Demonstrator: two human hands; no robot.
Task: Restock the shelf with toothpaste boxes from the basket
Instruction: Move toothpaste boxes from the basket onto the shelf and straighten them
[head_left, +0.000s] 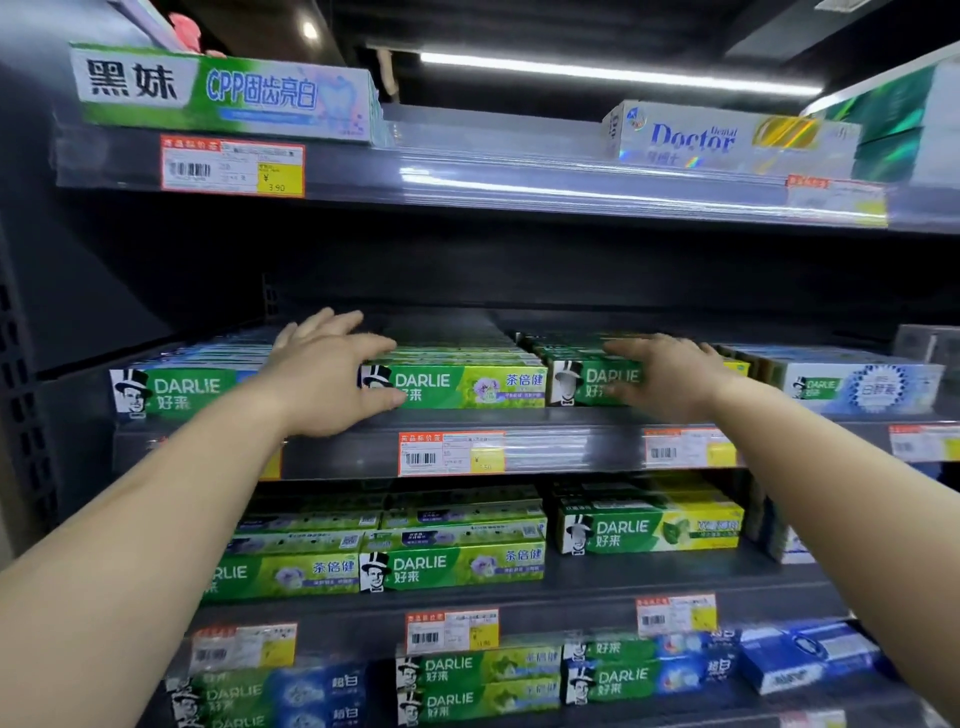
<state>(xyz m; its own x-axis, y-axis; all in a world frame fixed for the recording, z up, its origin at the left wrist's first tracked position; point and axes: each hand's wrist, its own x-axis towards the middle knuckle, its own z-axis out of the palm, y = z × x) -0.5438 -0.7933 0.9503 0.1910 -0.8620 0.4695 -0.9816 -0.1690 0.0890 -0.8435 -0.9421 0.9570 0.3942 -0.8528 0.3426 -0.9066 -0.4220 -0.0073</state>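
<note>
On the middle shelf (545, 447) stands a row of green Darlie toothpaste boxes. My left hand (322, 379) grips the left end of the front green box (467, 387), index finger along its top edge and thumb along its lower front edge. My right hand (670, 376), slightly blurred, rests over the neighbouring green-and-yellow Darlie box (576, 382), fingers stretched across its top and front. The basket is out of view.
More Darlie boxes (176, 392) sit left of my left hand and a blue-white one (867, 387) at the right. The shelf above (519, 182) holds a few boxes with a gap in the middle. Lower shelves (467, 569) are stocked. Price tags line each shelf edge.
</note>
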